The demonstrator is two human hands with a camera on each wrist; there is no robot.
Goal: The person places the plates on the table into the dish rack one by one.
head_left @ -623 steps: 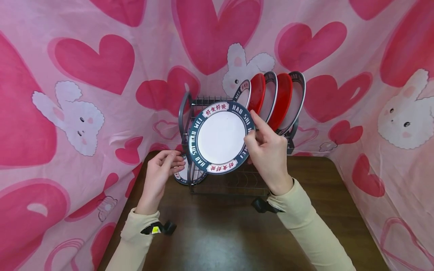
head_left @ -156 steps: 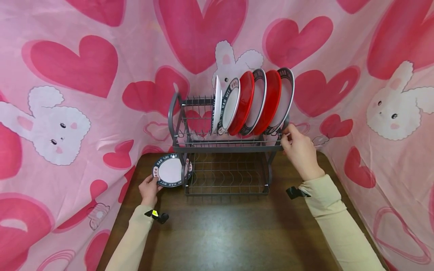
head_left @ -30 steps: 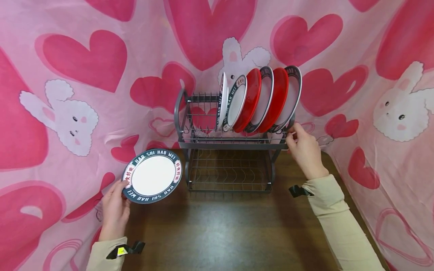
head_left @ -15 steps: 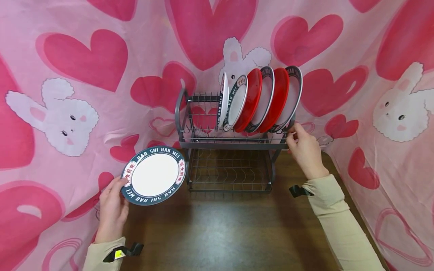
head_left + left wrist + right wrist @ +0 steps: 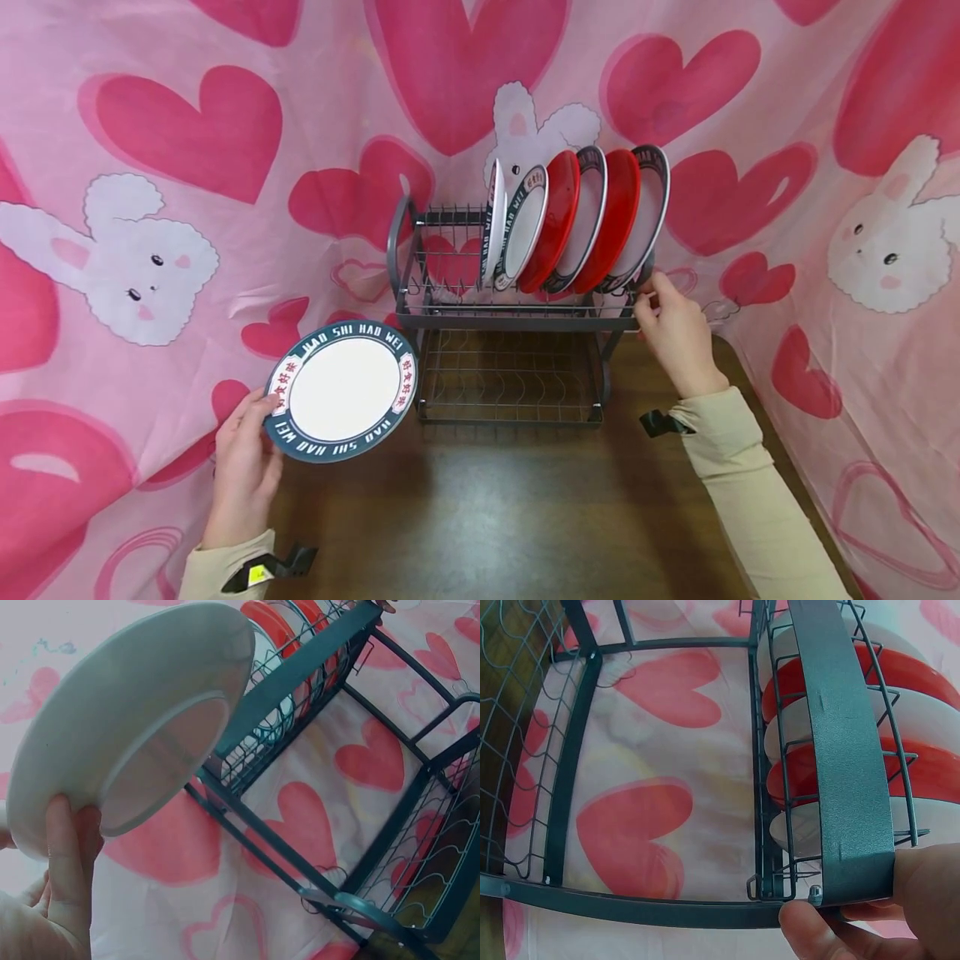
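Note:
My left hand [image 5: 243, 467] pinches the left rim of a round white plate [image 5: 345, 390] with a dark lettered border, thumb on its face. The left wrist view shows the pale underside of this plate [image 5: 142, 712], with fingers [image 5: 69, 862] pressed against it. The plate is held up in front of the left end of a dark two-tier dish rack [image 5: 517, 321]. At the right front corner of the upper tier, my right hand [image 5: 675, 337] grips the frame. In the right wrist view, the thumb and fingers wrap the end of the flat front bar [image 5: 851, 765].
Several plates stand on edge in the upper tier's middle and right: white ones with dark borders [image 5: 522, 229] and two red plates [image 5: 551, 221]. The upper tier's left slots and the wire lower tier [image 5: 510, 387] hold no plates. A pink heart-print cloth [image 5: 337, 92] surrounds the brown table [image 5: 480, 508].
The plate was lifted off the table beside the rack by my left hand; lately it drifts slightly and tilts. Earlier, another plate went into the rack. My right hand stays on the rack.

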